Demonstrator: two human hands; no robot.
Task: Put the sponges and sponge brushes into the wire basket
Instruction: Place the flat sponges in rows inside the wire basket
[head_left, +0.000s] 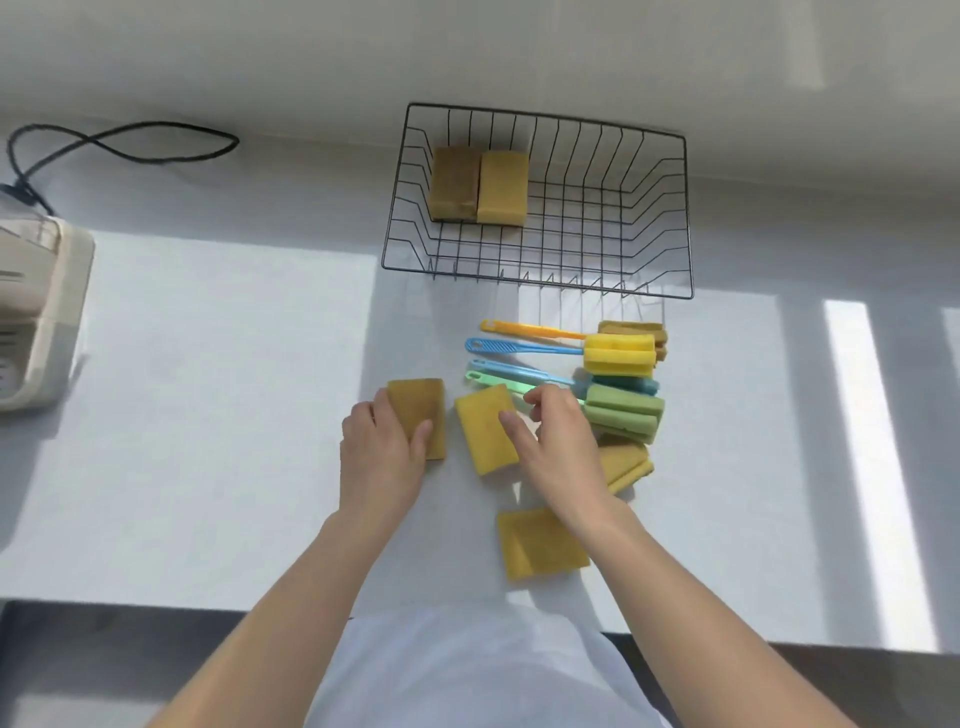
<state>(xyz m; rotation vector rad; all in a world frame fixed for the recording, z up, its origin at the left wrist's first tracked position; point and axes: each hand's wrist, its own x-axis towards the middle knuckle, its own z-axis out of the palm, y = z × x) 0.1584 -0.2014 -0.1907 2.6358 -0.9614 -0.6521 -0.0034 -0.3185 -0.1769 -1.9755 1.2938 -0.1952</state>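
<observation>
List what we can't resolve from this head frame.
- Sponges under the right hand: the stack is half covered by hand and wrist, count unclear.
- Right hand grip: whether it pinches the green brush handle or just touches the yellow sponge is unclear.
- Beige appliance: cut off by the left edge.
- Brown sponges behind the yellow brush head: mostly hidden.
</observation>
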